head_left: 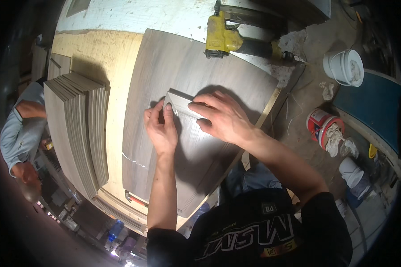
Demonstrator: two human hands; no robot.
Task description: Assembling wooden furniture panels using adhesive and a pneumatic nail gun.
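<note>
A short grey wood-grain piece (182, 104), with what looks like a slanted joint near its left end, is between my two hands over a large grey wood-grain panel (160, 66). My left hand (161, 131) pinches its left end, thumb on the near face and fingers behind. From the right, my right hand (223, 116) grips the other end, fingers over the top and thumb below. Whether the piece rests on the panel or hangs just above it, I cannot tell. Beyond my hands, a yellow and black nail gun (218, 35) lies across the panel's far edge.
Left of the panel stands a tall stack of grey boards (71, 133) on the pale wooden bench (120, 53). An orange-handled tool (137, 200) pokes from under the panel. A white bucket (343, 67) and a red bucket (321, 127) stand right. Another person (24, 129) is at far left.
</note>
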